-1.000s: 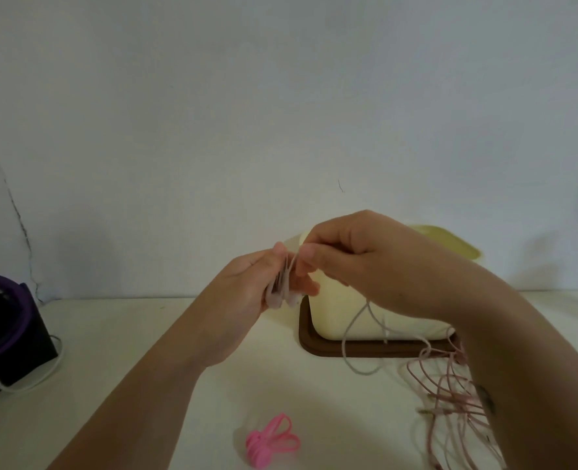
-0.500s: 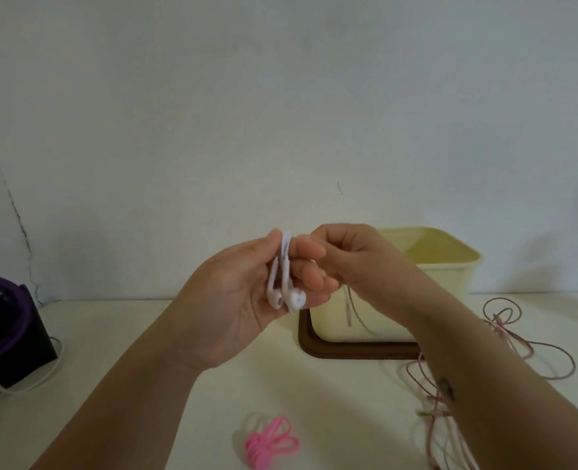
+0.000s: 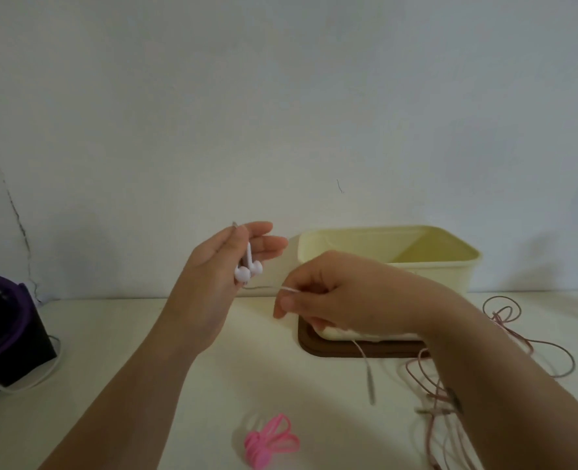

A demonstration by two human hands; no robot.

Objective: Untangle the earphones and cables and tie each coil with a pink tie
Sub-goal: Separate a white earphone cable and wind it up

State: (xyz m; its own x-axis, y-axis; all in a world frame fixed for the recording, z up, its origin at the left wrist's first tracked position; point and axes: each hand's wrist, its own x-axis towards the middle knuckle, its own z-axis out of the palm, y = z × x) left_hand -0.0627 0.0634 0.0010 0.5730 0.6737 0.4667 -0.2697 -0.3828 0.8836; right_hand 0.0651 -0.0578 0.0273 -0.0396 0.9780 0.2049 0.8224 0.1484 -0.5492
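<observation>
**Earphone cord stretched between two hands above the table**

The left hand (image 3: 218,279) was raised over the table (image 3: 118,337), left of centre, palm turned to the right. It held the white earphones (image 3: 247,269): the two stems were pinned by the thumb against the fingers, whose tips stayed fairly straight, and both buds hung downward in front of the palm. From them the thin earphone cord (image 3: 291,290) ran rightward to the right hand (image 3: 341,295), which pinched it between thumb and forefinger, the other fingers curled underneath. Below that hand the cord dropped to its plug (image 3: 371,385), which hung just above the tabletop.

Behind the right hand stood an open cream box (image 3: 450,266) on a brown tray (image 3: 328,349), close to the wall (image 3: 280,96). A loose pink cable (image 3: 501,317) sprawled in tangled loops on the table's right side, partly hidden by the right forearm. The pink ties (image 3: 269,439) lay bunched at the near edge, between the two forearms and apart from both hands. At the far left sat a black object with a purple rim (image 3: 6,334), with a white lead (image 3: 29,385) curling out beside it.
</observation>
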